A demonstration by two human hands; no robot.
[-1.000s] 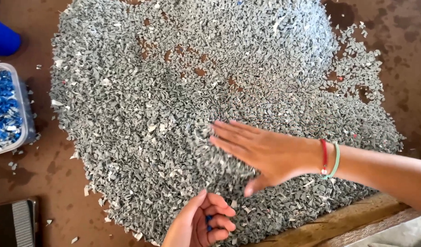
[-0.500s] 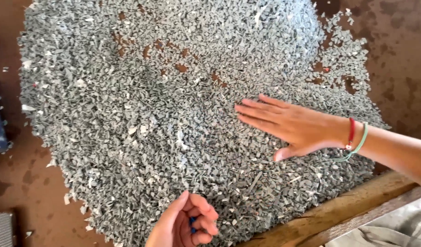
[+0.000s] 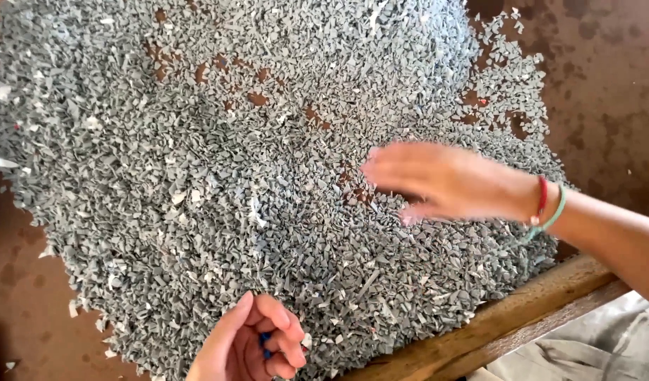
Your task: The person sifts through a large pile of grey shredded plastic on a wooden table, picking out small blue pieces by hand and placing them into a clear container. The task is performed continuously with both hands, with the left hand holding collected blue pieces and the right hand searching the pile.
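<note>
A wide heap of small grey plastic chips covers a brown table. My right hand lies flat on the heap at the right, fingers spread and blurred by motion, holding nothing. It wears a red and a green band at the wrist. My left hand is at the bottom edge, fingers curled over a small blue piece in the palm.
A raised wooden rim bounds the table at the lower right, with pale cloth beyond it. Bare brown patches show through the heap near its middle and upper right. A few white chips lie mixed in the grey.
The view has shifted right, so the blue-chip tray at the left has left the frame. My right hand has slid right across the heap. My left hand stays curled.
</note>
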